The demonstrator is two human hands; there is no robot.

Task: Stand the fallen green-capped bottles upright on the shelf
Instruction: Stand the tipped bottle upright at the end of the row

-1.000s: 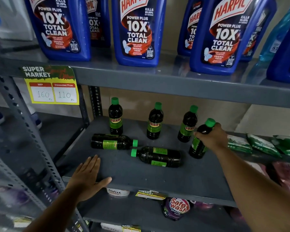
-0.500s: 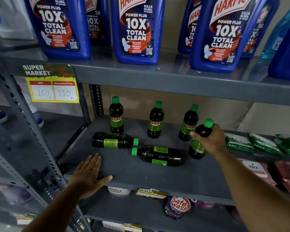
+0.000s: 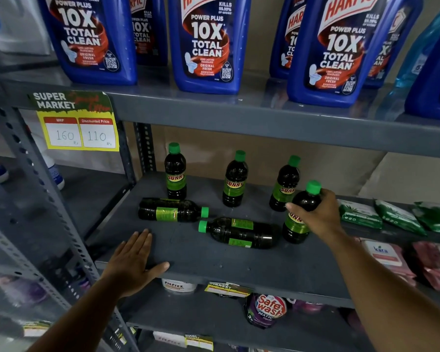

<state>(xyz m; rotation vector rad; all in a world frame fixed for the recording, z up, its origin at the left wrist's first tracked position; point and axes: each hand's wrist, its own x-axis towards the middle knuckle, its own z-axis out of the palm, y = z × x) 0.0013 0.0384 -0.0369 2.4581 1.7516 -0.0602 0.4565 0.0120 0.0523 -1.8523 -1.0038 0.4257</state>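
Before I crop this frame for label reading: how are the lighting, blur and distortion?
Head view: dim, even light; the Sunny labels on the standing bottles read clearly; wide-angle bending curves the upper shelf edge; the left upright and far-left items are smeared; faint reflections sit under the blue bottles.

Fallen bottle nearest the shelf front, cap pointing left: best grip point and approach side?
Probably grip the fallen bottle at its shoulder just right of the green cap, coming from above and the front. It lies on its side with that end free, while its base sits close to the bottle held by the right hand. The left hand lies flat on the shelf nearby.
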